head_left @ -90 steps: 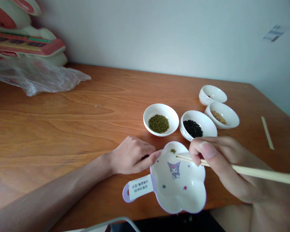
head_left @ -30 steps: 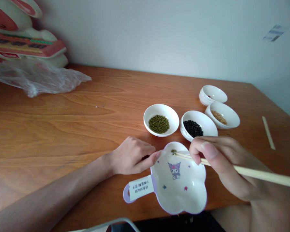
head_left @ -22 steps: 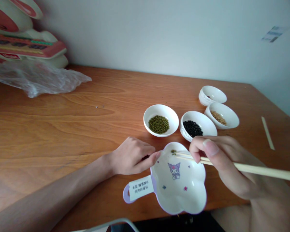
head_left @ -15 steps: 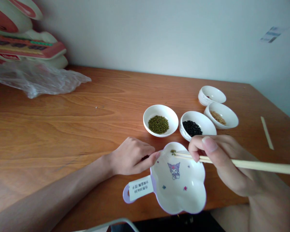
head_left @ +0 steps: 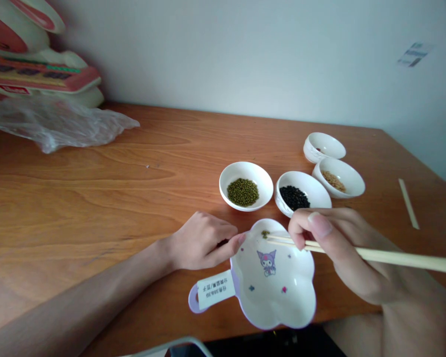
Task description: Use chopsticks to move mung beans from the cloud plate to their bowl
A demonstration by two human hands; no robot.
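Note:
A white flower-shaped dish (head_left: 297,292) with a lilac rim, a labelled handle and a cartoon figure sits at the table's front edge. Several green mung beans (head_left: 265,234) lie together in its far lobe. My left hand (head_left: 204,243) is closed at the dish's left rim, thumb and finger against it; the finger undersides are hidden. In my right hand (head_left: 342,243) is a pair of wooden chopsticks (head_left: 401,257), held over the dish. Their tips are beside the mung beans, slightly apart, with no bean clearly between them.
Behind the dish stand white bowls of mung beans (head_left: 225,193), black beans (head_left: 321,191) and tan beans or seeds (head_left: 353,181). A further bowl (head_left: 312,152) holds a little something reddish. A pale stick (head_left: 409,203) lies right; a plastic bag (head_left: 78,126) and rabbit-shaped toy (head_left: 74,84) are left.
The chopstick tips have shifted very slightly down from the mung beans in the dish. Both hands stay nearly where they were; the whole view has drifted a little.

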